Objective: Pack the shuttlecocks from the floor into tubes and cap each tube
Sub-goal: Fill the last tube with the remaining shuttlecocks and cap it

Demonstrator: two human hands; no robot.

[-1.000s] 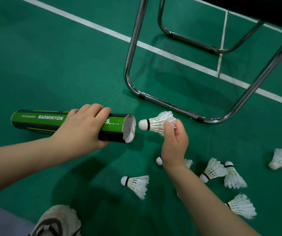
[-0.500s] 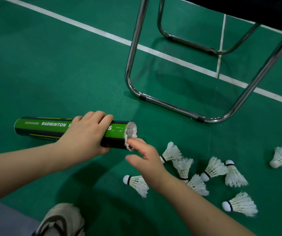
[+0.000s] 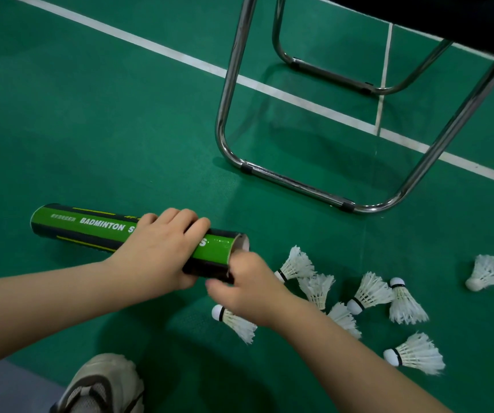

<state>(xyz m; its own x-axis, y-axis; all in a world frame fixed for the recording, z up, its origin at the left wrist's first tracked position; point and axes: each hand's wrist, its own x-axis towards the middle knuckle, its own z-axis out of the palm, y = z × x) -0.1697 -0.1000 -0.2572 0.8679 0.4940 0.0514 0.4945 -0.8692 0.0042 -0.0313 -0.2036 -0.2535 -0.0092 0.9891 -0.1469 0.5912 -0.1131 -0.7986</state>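
Green court flooring (image 3: pixel 96 120) with white lines (image 3: pixel 180 58) fills the frame; a chrome chair frame (image 3: pixel 293 185) stands upper right. At centre left, the left hand (image 3: pixel 156 251) curls its fingers round the green shuttlecock tube (image 3: pixel 90 231). The right hand (image 3: pixel 248 287) is at the tube's open mouth, its fingers' position unclear. 8 shuttlecocks (image 3: pixel 371 292) lie at the lower right.

Open floor (image 3: pixel 96 123) lies left of the chair frame (image 3: pixel 287 181); scattered shuttlecocks (image 3: pixel 371 292) crowd the right, and a shoe (image 3: pixel 102 386) sits near below.

the tube (image 3: pixel 96 234) is printed green with black bands, yellow stripes, white lettering; white shuttlecocks (image 3: pixel 371 290) beside the tube are black-banded.
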